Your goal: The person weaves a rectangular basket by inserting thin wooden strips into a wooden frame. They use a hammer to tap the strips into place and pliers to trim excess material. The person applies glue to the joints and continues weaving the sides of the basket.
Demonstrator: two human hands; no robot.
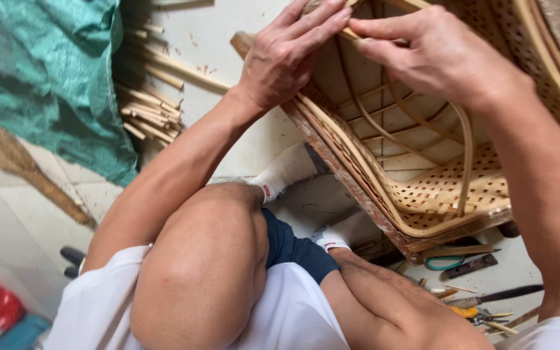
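Far left there's a crinkly green tarp bunched on the pale floor, with a fuzzy brown brush lying below it. Next over, a loose bundle of split bamboo sticks, pale, straight and cut to rough lengths, so plenty of raw stock is on hand.

Middle of the shot is the person's bare knee, white socks and dark shorts, sitting low on the floor. The left hand is flat, fingers together and pressed down on the top rim of the woven basket. The basket is tipped on its side, just right of centre, leaning against the legs.

Progress-wise, I'd say it's well along: the base and walls are already a tight open-lattice weave in tan strips, the brown rim hoop is on, and curved rattan ribs cross the inside. What looks left is finishing the rim binding up top.

The right hand is pinched shut on a thin strip at that rim, fingertips nearly touching the left's.

Bottom right: green-handled scissors, a dark knife and offcuts.
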